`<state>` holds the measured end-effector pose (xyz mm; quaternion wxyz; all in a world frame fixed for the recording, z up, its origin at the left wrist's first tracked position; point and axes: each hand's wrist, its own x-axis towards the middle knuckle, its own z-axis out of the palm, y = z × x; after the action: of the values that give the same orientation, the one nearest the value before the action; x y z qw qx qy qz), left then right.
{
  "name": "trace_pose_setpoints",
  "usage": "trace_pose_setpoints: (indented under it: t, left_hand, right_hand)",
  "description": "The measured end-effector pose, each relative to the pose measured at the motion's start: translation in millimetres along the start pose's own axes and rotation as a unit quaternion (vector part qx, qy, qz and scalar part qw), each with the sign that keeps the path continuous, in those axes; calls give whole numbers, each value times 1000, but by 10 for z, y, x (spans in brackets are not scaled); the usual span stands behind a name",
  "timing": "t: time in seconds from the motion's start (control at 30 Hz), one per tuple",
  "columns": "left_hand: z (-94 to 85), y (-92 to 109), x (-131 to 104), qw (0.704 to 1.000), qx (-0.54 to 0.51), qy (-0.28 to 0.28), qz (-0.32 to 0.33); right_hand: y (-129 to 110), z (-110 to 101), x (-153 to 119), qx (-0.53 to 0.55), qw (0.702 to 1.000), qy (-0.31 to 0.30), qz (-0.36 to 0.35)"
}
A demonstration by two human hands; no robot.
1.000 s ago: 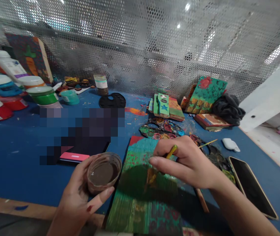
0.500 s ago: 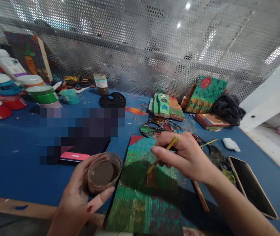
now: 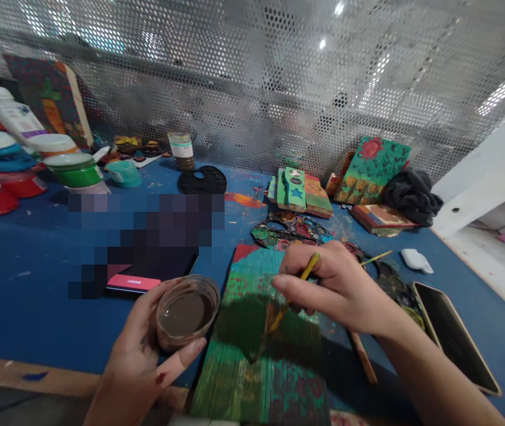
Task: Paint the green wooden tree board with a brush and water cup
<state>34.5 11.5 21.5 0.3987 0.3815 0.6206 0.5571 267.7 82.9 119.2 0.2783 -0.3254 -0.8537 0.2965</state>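
My left hand point(image 3: 146, 349) is wrapped round a clear cup point(image 3: 188, 313) of murky brown liquid, held upright at the left edge of a painted board point(image 3: 252, 349). The board lies in front of me, streaked green with a red corner and dark purplish patches. In my right hand point(image 3: 327, 287) a thin yellow-green paintbrush point(image 3: 309, 267) is pinched, its lower end down at a brownish patch in the middle of the board. Whether the tip touches the surface I cannot tell. Shadow covers part of the board there.
Used palettes point(image 3: 274, 231) lie behind the board, and a phone point(image 3: 452, 334) lies on the right. Paint tubs point(image 3: 73, 171) crowd the far left. Small painted boards point(image 3: 303, 192) and a dark cloth point(image 3: 414, 195) sit near the perforated metal screen point(image 3: 243, 89).
The lower end of the paintbrush has shifted slightly down and to the right on the board. My left hand still holds the cup in nearly the same place.
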Motion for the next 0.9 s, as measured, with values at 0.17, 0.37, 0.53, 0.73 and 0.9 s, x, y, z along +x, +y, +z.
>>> trace_pose_setpoints:
  t: [0.17,0.37,0.53,0.73,0.9]
  left_hand:
    - [0,-12,1,1000,-17,-4,-10]
    - [-13,-24,-2,1000,-5,-17,0]
    - [-6,-7,-17,1000,0,-24,13]
    - [-16,-16,-21,1000,15,-25,6]
    - [-25,-26,-5,999,24,-27,-3]
  right_hand:
    - [9,4,17,-32,999,4,-14]
    - [8,-57,1,-16,1000,14,1]
    - [-67,81,-22,44,998,38,-21]
    - [-47,165,5,50,998,21,-27]
    - [13,202,39,71,997,4,-14]
